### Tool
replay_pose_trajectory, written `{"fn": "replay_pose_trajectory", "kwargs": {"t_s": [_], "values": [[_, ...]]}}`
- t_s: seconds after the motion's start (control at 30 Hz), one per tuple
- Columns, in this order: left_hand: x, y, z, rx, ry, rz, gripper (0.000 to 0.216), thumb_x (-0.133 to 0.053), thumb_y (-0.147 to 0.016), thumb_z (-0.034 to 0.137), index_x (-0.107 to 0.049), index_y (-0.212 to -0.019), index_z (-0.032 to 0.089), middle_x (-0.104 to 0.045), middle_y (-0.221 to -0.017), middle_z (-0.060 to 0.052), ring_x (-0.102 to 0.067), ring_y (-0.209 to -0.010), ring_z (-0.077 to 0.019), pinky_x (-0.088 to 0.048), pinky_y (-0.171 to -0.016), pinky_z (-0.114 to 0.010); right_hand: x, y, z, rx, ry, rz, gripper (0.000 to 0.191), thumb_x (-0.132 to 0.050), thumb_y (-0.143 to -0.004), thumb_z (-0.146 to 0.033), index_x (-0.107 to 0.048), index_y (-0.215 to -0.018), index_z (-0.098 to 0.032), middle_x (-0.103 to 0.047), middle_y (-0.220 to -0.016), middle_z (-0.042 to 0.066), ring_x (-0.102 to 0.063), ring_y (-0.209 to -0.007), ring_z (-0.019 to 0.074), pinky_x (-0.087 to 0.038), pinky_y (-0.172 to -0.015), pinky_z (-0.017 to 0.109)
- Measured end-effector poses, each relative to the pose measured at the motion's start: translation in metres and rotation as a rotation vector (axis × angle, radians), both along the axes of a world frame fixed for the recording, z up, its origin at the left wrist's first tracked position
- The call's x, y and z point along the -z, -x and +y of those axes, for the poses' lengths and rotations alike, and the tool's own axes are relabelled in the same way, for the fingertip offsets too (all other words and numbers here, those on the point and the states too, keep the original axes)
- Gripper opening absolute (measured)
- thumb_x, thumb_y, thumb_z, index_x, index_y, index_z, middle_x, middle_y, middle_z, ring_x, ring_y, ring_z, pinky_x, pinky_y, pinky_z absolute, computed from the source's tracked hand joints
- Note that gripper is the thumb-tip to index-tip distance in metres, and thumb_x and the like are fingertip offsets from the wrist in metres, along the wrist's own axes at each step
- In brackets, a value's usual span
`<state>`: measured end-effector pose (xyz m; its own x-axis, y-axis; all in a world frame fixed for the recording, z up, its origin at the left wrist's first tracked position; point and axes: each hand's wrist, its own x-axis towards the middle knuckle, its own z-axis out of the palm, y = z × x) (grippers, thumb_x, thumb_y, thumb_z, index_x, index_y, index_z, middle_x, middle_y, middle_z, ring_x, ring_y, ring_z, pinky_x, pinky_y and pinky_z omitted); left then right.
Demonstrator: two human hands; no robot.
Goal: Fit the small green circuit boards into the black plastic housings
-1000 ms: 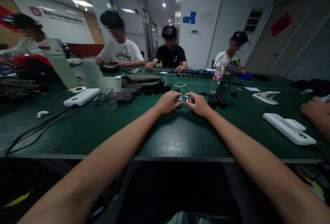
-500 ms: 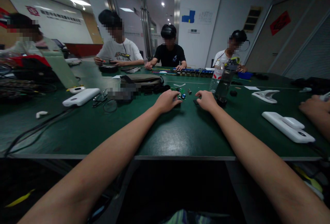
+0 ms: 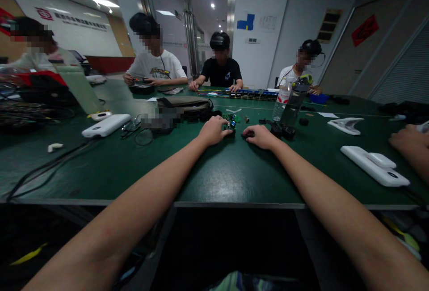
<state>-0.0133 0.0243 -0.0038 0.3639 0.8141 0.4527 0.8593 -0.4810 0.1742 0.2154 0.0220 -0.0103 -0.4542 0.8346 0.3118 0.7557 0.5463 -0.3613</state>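
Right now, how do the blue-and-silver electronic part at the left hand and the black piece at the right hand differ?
Colour: the electronic part shows blue and bright silver; the black piece looks plain and dark.
View: the electronic part shows at the fingertips of the left hand; the black piece is partly covered by the right hand.
Both are small.

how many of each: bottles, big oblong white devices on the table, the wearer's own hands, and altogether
Wearer's hands: 2, left hand and right hand
Bottles: 2, red-labelled bottle and darker bottle
Big oblong white devices: 2, left-side device and right-side device
Total: 6
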Motion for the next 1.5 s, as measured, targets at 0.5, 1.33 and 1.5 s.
{"fn": "replay_pose_trajectory", "kwargs": {"t_s": [0.5,1.33,1.5], "values": [[0.002,0.004,0.006,0.03,0.101,-0.004,0.036,-0.064,-0.088,0.045,-0.073,-0.11,0.018,-0.076,-0.103,-0.01,-0.07,-0.093,-0.0256,-0.054,-0.084,-0.034,-0.001,0.003,-0.003,-0.02,0.011,0.123,0.028,-0.065,-0.074,0.001,-0.076,-0.092,-0.017,-0.078,-0.088,0.004,-0.072,-0.082,0.0158,-0.055,-0.082,0.028],[-0.024,0.078,0.027,-0.733,0.161,-0.58,0.032,-0.054,-0.088,0.038,-0.062,-0.11,0.016,-0.059,-0.13,-0.02,-0.054,-0.128,-0.0324,-0.042,-0.111,-0.044,-0.009,0.005,-0.011,0.001,0.042,0.028,0.024,-0.067,-0.079,-0.002,-0.077,-0.097,-0.015,-0.078,-0.094,0.006,-0.072,-0.086,0.0158,-0.054,-0.083,0.026],[-0.021,0.079,0.031,-0.744,0.188,-0.599,0.031,-0.055,-0.087,0.04,-0.06,-0.106,0.017,-0.057,-0.132,-0.021,-0.055,-0.126,-0.0329,-0.042,-0.109,-0.044,-0.008,0.004,-0.012,-0.002,0.045,0.062,0.024,-0.067,-0.078,-0.002,-0.077,-0.094,-0.016,-0.079,-0.094,0.005,-0.072,-0.085,0.0161,-0.055,-0.083,0.027]]}}
